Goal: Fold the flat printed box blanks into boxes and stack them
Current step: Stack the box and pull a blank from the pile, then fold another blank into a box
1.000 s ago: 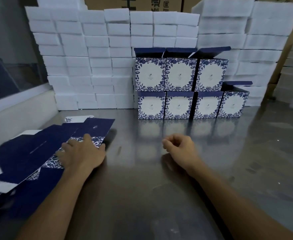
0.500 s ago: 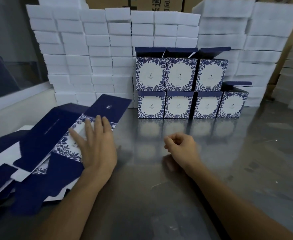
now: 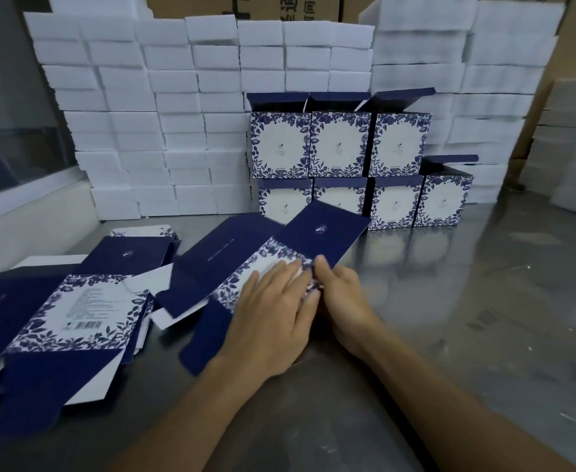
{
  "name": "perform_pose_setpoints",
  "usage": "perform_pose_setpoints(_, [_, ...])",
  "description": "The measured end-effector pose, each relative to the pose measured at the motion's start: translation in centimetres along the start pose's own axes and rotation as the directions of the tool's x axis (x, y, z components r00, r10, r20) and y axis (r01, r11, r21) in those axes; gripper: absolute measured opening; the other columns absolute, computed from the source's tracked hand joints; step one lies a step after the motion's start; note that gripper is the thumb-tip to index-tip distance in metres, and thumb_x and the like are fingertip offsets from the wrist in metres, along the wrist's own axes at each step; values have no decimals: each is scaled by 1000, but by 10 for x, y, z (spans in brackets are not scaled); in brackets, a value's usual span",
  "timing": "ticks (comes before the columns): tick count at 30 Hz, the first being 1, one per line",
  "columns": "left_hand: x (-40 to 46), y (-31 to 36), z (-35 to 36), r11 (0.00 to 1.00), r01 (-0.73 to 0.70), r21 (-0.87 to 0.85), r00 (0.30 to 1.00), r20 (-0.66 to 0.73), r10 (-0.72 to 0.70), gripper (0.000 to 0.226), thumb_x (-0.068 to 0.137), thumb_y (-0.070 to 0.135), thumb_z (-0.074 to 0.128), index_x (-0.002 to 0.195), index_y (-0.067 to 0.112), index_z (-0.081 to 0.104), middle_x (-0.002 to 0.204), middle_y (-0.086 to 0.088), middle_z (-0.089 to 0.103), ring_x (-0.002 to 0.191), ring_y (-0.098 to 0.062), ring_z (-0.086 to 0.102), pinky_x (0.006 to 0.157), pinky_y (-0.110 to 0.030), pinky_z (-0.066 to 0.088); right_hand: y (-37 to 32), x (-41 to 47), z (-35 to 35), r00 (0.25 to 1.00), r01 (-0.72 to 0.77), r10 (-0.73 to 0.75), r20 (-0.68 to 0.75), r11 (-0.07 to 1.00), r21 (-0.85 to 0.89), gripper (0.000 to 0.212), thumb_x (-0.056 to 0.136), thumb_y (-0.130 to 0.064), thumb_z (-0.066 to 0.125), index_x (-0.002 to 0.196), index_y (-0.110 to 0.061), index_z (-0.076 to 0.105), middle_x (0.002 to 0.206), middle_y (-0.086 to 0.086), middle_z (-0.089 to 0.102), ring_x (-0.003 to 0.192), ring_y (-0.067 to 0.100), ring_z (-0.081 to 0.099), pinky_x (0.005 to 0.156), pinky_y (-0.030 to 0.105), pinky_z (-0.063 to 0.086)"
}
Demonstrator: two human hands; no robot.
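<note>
Glossy navy card blank (image 3: 279, 247), left hand (image 3: 273, 321) flat on it, right hand (image 3: 342, 294) pinching its edge.

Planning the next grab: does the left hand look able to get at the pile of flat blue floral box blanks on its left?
Probably yes: the left hand lies flat on a pulled blank, and the pile of flat blue floral box blanks beside it is uncovered.

I'm laying my left hand (image 3: 273, 315) flat, fingers straight and spread, while my right hand (image 3: 342, 296) is curling alongside it, fingertips meeting
</note>
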State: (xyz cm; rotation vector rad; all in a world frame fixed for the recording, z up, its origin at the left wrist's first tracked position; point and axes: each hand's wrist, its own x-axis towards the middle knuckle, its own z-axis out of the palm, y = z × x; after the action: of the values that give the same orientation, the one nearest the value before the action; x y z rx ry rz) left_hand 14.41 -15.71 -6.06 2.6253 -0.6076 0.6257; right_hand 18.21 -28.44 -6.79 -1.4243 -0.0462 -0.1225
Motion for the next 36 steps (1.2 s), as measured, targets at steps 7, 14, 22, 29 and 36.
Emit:
perform_pose_setpoints(7, [2,-40,-13,968,244,65,957,-175,-230,35,99,36,50,127,18,61,137,-5,52,127,-25,47,110,-51,27,-4,16,-37,920,21,-20,-391,1000,-2,40,102,-38,55,88,-2,68,80,6,74,77,23,69,73,36,56])
perform_pose_setpoints(14, [2,-58,-23,770,465,-437,843,-46,-536,33,90,25,51,121,26,61,115,-2,64,101,-16,61,88,-39,52,-8,19,-47,910,-30,59,-410,997,77,41,105,-38,48,84,-11,71,87,9,77,91,34,74,84,50,60])
perform_pose_setpoints(22, [4,-77,-17,619,513,-594,842,206,-499,57,79,-12,64,114,33,65,96,14,70,83,-5,71,70,-20,55,-17,20,-57,921,-17,79,-382,986,164,45,107,-13,34,146,-30,47,97,-2,66,72,18,56,63,34,48])
perform_pose_setpoints(29, [3,-67,-14,669,345,-659,935,174,-311,44,89,11,69,111,47,57,95,42,65,93,21,59,75,0,43,-23,14,-49,986,-67,135,-93,850,522,37,105,-37,44,142,-38,49,125,3,71,112,33,68,94,52,55])
perform_pose_setpoints(36, [9,-50,-15,479,472,-740,869,297,-397,43,96,54,47,98,18,69,93,9,73,84,-8,69,79,-25,48,-19,8,-30,996,90,-93,7,980,179,62,97,-54,52,153,-50,26,157,-18,38,136,7,43,117,44,30])
